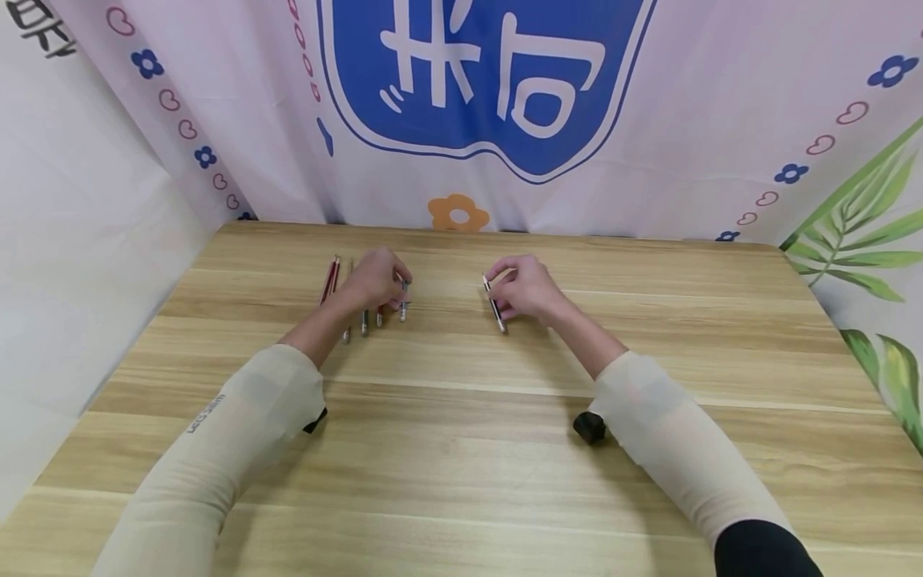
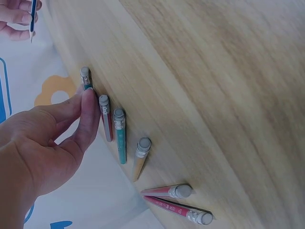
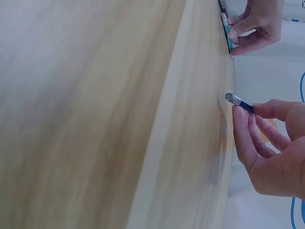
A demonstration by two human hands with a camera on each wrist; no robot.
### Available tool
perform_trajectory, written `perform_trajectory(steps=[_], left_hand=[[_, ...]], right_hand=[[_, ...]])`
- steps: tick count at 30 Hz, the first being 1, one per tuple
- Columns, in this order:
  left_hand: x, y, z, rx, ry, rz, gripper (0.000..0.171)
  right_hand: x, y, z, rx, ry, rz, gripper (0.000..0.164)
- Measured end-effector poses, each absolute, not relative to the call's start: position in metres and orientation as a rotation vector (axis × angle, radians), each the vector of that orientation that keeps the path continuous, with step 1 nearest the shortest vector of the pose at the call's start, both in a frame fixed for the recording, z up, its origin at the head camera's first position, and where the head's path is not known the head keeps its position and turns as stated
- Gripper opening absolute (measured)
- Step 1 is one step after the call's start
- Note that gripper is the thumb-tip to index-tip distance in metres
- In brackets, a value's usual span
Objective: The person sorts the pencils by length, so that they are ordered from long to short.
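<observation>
My left hand (image 1: pixel 375 279) pinches a teal pencil (image 1: pixel 404 311) between thumb and fingers at the right end of a row of pencils. The silver ferrule and eraser of that pencil (image 2: pixel 86 75) show in the left wrist view. Beside it lie a red pencil (image 2: pixel 106 119), another teal pencil (image 2: pixel 120 138) and a yellowish pencil (image 2: pixel 141 155). Two more red pencils (image 2: pixel 178 210) lie close together at the row's left end. To the right, my right hand (image 1: pixel 530 287) holds a dark blue pencil (image 1: pixel 494 304) tilted, its eraser end toward me.
The wood-grain table (image 1: pixel 461 449) spreads under both arms. A white printed curtain (image 1: pixel 245 96) with a blue emblem hangs along the far edge. White sheeting (image 1: pixel 79 200) stands at the left, and a leaf-patterned panel (image 1: pixel 865 240) at the right.
</observation>
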State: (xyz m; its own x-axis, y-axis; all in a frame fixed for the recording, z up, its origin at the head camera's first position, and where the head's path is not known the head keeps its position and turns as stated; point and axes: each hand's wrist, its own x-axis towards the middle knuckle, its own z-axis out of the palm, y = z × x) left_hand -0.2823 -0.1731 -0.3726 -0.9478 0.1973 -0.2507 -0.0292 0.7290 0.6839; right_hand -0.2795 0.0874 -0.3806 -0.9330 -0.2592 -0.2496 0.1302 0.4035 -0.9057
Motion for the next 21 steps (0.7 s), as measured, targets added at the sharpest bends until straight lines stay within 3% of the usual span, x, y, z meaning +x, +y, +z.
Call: perform_trajectory(steps=[21], left_hand=[[-0.282,-0.172,-0.371,0.144,2.665,1.005,0.033]], right_hand=[[-0.282,0.046,-0.381,-0.084,2.234,-1.609,0.024]])
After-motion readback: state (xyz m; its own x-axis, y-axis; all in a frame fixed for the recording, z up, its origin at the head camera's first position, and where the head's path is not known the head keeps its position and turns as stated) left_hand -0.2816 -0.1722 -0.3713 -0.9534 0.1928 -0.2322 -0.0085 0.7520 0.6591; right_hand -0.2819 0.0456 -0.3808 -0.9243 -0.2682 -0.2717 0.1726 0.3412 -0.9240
